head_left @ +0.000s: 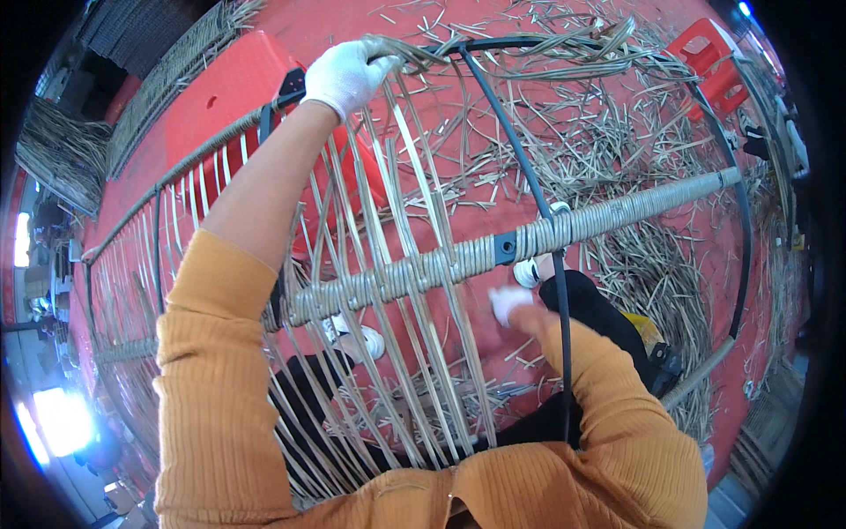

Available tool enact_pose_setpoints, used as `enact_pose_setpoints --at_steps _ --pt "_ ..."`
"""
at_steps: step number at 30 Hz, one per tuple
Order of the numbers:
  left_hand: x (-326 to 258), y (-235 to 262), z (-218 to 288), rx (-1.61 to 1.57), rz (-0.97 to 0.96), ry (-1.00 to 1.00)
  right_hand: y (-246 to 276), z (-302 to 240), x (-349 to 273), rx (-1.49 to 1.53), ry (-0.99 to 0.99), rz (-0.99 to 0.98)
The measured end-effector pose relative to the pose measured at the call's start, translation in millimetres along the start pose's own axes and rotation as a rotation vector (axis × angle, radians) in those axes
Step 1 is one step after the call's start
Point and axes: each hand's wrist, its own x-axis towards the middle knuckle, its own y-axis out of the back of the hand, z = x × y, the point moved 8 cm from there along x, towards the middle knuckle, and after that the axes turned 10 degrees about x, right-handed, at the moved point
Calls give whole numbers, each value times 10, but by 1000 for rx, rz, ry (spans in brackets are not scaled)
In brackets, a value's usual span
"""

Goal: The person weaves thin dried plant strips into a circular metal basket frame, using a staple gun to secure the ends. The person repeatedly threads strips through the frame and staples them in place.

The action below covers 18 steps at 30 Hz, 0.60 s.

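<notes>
A large dark metal frame (504,115), partly woven with wicker strips, stands over my legs. At its far rail my left hand (348,78), in a white glove, is closed round the wicker strips where they wrap the rail. From there, several pale strips (407,291) run down across the frame toward my body. A crossbar (617,207) wound tightly with wicker passes through the middle, with a small dark bracket (505,249) on it. My right hand (511,304), also gloved, is under the crossbar beyond the strips. It is smeared by motion, so its fingers cannot be made out.
Cut wicker scraps (582,145) litter the red floor (423,22), with a thick heap of long strips (652,273) at right. A red plastic stool (709,66) stands at far right. Behind my left arm is a large red plastic piece (233,88). Woven panels (167,79) lie at far left.
</notes>
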Motion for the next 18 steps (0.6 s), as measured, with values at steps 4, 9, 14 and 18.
enact_pose_setpoints --at_steps 4,9,14,18 --pt "-18 -9 80 142 0 -46 2608 -910 552 -26 293 845" --pt "-9 50 43 92 -30 -72 4076 -1638 479 1354 737 872" --pt "-105 114 117 -149 95 -200 3918 -1836 158 1912 755 494" --pt "97 -25 -49 -469 65 -99 3941 -1822 269 2247 894 298"
